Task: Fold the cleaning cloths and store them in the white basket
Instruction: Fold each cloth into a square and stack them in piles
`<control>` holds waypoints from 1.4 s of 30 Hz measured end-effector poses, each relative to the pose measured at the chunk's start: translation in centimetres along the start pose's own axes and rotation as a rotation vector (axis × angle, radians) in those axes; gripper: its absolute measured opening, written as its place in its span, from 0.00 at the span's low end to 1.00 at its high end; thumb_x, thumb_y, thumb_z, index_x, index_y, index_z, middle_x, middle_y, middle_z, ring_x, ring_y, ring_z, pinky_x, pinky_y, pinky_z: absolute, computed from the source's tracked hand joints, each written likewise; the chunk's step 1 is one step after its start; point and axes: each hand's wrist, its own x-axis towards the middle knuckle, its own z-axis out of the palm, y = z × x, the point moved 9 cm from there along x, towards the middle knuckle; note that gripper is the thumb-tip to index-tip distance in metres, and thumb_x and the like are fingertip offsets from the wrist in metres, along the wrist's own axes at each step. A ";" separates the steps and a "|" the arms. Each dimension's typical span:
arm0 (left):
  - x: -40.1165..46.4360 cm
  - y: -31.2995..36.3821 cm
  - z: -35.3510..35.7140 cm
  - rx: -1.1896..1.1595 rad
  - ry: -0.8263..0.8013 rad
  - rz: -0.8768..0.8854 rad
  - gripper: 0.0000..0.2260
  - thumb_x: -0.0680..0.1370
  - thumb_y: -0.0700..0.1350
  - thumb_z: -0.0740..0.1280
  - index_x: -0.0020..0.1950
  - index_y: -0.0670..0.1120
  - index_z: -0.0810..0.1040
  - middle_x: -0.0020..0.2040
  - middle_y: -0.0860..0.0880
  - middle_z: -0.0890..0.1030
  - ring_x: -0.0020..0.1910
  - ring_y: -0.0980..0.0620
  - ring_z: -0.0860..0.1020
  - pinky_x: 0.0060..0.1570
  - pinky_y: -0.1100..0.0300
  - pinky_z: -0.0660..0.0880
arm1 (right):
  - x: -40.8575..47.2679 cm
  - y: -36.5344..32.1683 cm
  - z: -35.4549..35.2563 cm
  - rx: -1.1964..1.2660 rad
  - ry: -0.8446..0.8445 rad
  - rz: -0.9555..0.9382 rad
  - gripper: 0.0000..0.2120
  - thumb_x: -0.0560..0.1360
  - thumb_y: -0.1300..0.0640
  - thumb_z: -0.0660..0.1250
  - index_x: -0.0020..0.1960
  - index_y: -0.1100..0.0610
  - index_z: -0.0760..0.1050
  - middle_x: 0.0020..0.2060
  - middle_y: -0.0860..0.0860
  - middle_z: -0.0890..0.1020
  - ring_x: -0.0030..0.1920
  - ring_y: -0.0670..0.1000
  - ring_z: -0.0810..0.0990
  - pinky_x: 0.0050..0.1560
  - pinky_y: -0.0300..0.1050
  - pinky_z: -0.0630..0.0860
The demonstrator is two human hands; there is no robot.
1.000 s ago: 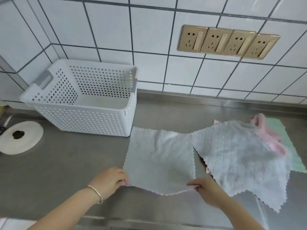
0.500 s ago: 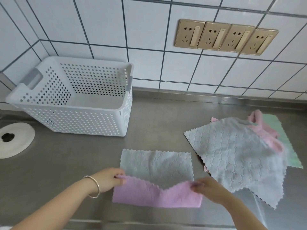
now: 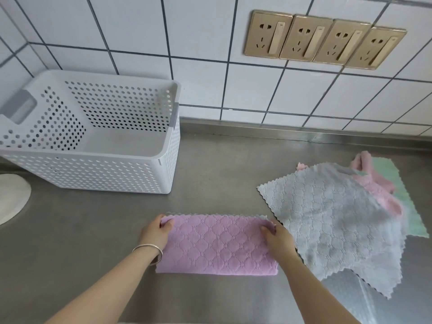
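First fold: left hand [image 3: 156, 232] and right hand [image 3: 277, 237] each pinched a far corner of the cloth [image 3: 216, 245], doubled on the counter [image 3: 222, 174]. Next, probably a crosswise fold, then the basket [image 3: 98, 170].

From my feed, the white basket [image 3: 93, 146] at ten o'clock loses its left end past the frame edge. A white disc [image 3: 11, 197] at nine o'clock is likewise cut by the left edge. At three o'clock, the grey cloth [image 3: 332, 220] covers most of a pink cloth [image 3: 374, 183] and a green cloth [image 3: 404, 199], so I can't judge their full outlines. Under the folded purple cloth [image 3: 217, 244], only a thin grey fringe peeks out along the far edge.
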 end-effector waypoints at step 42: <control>-6.6 8.2 13.3 0.864 -0.368 0.710 0.40 0.63 0.72 0.44 0.74 0.61 0.51 0.77 0.53 0.42 0.76 0.47 0.38 0.71 0.39 0.36 | -6.5 3.7 0.9 -0.041 0.252 0.068 0.04 0.75 0.54 0.62 0.45 0.54 0.68 0.42 0.52 0.77 0.43 0.54 0.74 0.40 0.45 0.70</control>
